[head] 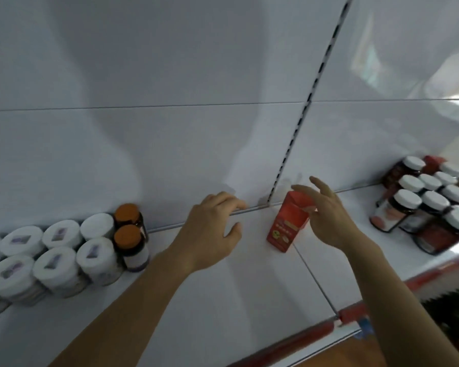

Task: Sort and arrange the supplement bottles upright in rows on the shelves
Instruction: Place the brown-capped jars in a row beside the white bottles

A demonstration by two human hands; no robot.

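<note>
Step in hand: placing. One red carton (286, 229) stands upright near the back of the shelf (223, 300), below the slotted upright (297, 128). Right hand (329, 221) is at the carton's top, fingers spread, no firm pinch; contact unclear. Left hand (210, 229) hovers just beside, fingers relaxed, holding nothing. Next move likely calls for squaring the carton into a row.

Count:
- Far left: two orange-capped bottles (129, 237) and at least seven white-lidded jars (55, 263).
- Far right: about nine white-capped dark bottles (407, 200).
</note>
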